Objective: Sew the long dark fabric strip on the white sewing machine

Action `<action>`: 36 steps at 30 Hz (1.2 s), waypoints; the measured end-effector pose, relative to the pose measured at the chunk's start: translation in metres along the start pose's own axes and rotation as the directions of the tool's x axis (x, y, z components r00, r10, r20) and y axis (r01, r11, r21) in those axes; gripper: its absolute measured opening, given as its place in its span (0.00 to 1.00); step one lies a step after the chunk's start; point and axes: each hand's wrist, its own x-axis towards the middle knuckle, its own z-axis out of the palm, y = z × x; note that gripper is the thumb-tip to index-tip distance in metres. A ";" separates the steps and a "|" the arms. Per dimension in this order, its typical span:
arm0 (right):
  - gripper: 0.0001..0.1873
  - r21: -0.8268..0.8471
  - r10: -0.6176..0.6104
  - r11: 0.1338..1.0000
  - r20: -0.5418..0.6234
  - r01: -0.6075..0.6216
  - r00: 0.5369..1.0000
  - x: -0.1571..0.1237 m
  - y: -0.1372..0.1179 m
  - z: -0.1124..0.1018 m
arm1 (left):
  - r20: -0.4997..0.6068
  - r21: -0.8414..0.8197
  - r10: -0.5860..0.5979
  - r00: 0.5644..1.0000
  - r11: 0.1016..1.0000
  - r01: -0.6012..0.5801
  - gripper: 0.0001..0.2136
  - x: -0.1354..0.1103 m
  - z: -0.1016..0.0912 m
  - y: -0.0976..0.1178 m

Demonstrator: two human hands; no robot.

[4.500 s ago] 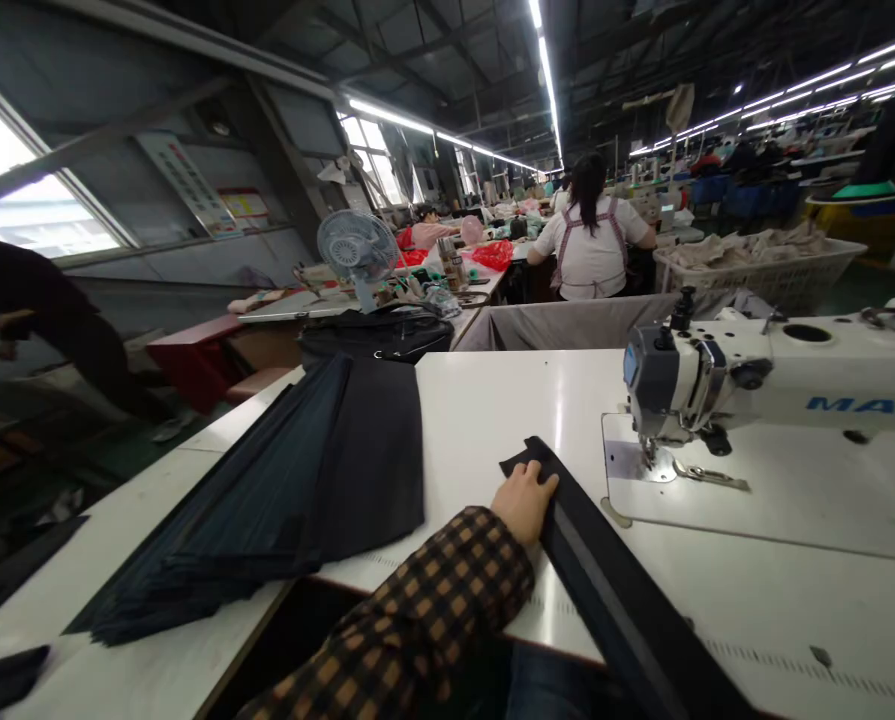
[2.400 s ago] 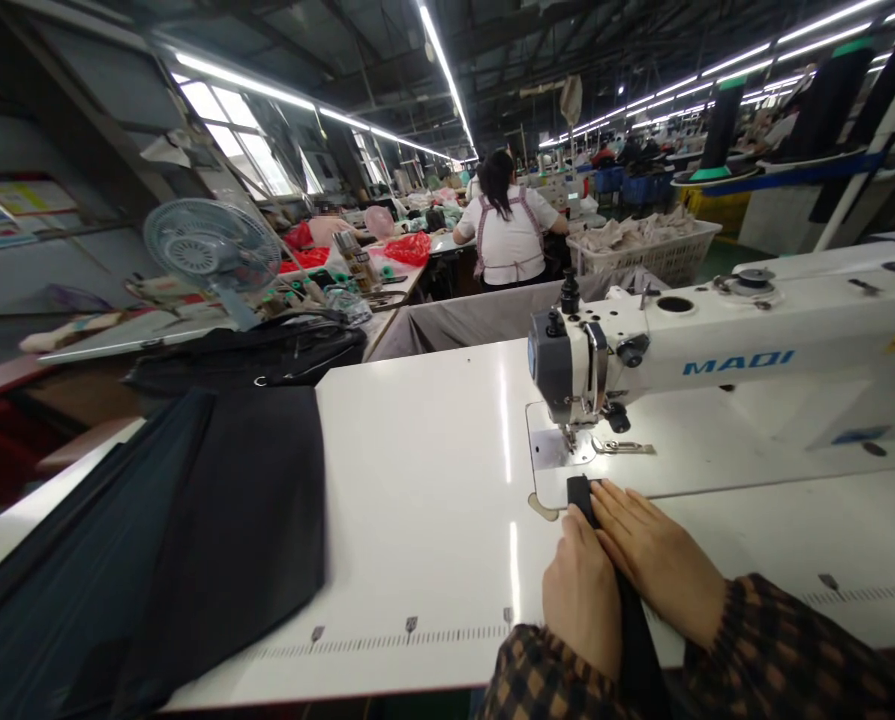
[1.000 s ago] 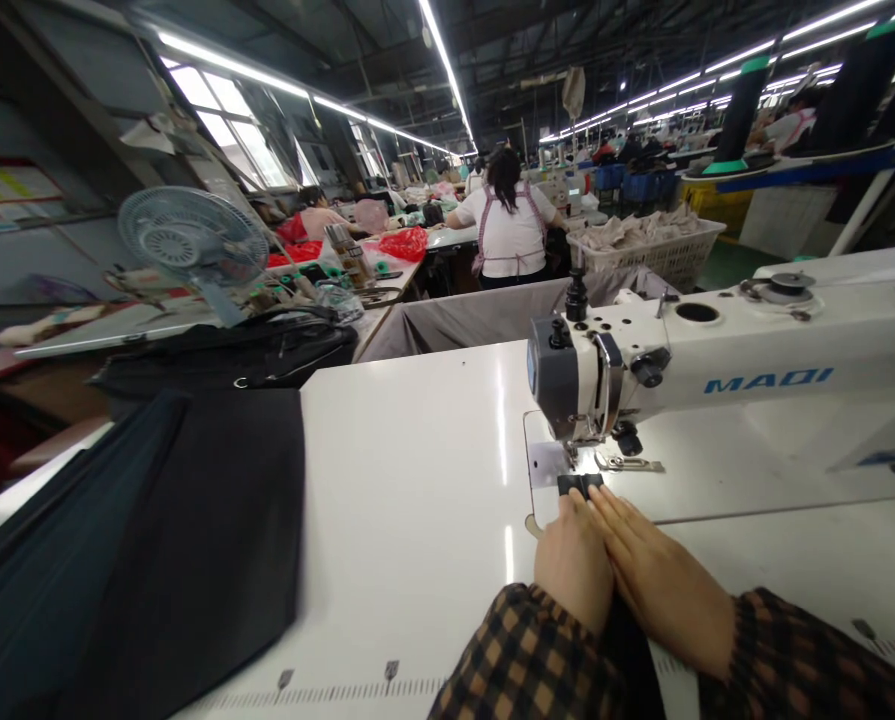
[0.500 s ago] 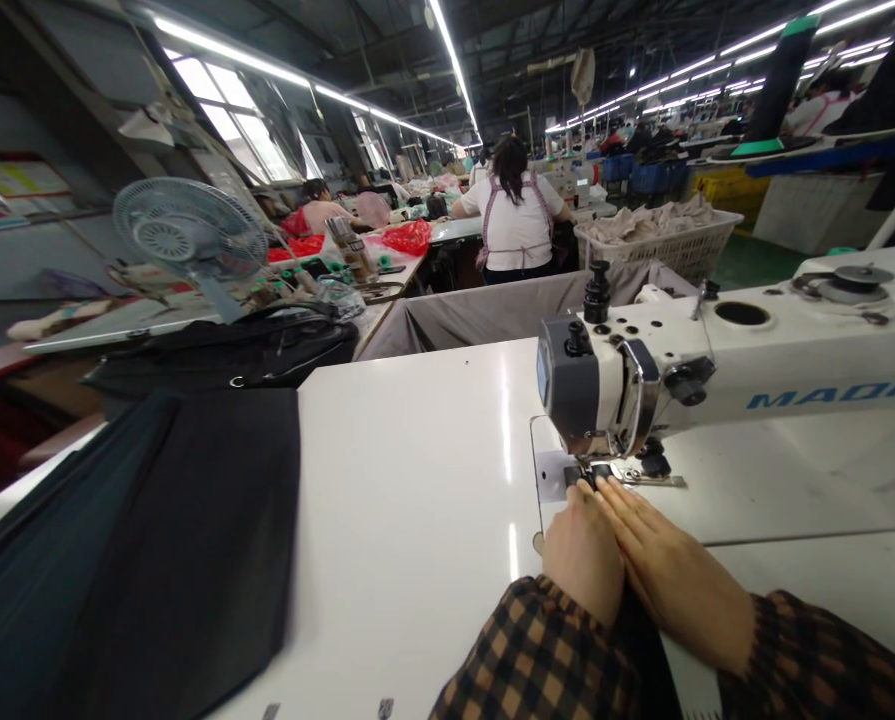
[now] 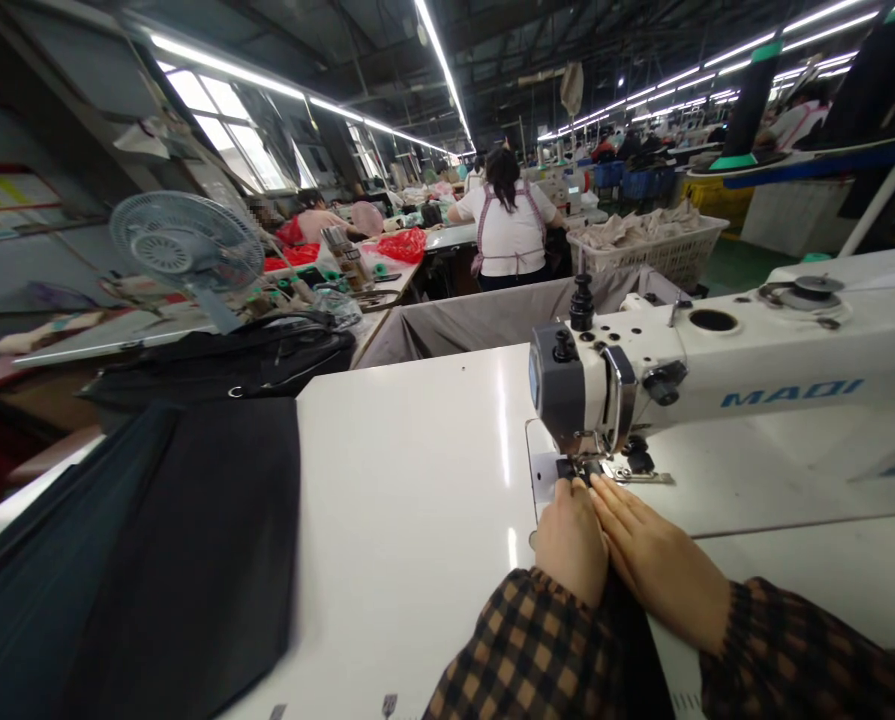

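In the head view, a strip of black fabric [image 5: 634, 655] runs from beneath my forearms up to the needle area of a white sewing machine [image 5: 777, 350]. Just in front of the presser foot [image 5: 588, 464], my left hand [image 5: 571, 540] is closed with curled fingers on the fabric; its fingertips are partly hidden. Against it lies my right hand [image 5: 657, 555], its fingers stretched out flat and together, tips pressing the fabric close to the foot. Both hands cover most of the strip. A small metal guide [image 5: 646, 476] sits right of the foot.
Dark fabric panels [image 5: 192, 540] lie on the left of the white table [image 5: 409, 520]. Behind them are a black bag [image 5: 229, 360] and a fan [image 5: 184, 245]. A co-worker [image 5: 511, 220] sits ahead, beside a basket of beige cloth [image 5: 649, 245]. Thread cones [image 5: 751, 110] stand at upper right.
The view has shifted slightly, so the machine and both hands appear a little further left. My hands keep nearly the same pose on the black fabric at the presser foot.
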 end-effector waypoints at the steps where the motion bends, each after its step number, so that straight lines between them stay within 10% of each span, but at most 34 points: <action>1: 0.23 -0.001 0.013 1.000 -0.009 -0.013 1.000 -0.003 -0.003 -0.001 | 0.001 0.003 0.006 1.000 1.000 -0.006 0.16 -0.004 0.000 0.001; 9: 0.24 0.013 0.036 0.999 -0.012 -0.036 0.999 -0.023 -0.019 -0.010 | 0.054 0.039 0.054 0.997 0.998 -0.056 0.20 -0.031 0.002 0.007; 29: 0.20 0.055 0.142 0.989 -0.078 -0.138 0.987 0.001 -0.005 0.004 | -0.077 0.005 -0.050 0.996 0.999 0.050 0.12 0.004 -0.005 0.007; 36: 0.24 0.120 0.181 0.979 -0.140 -0.165 0.973 -0.080 -0.071 -0.026 | -0.106 -0.393 -0.154 0.982 0.914 0.100 0.11 -0.104 0.034 0.000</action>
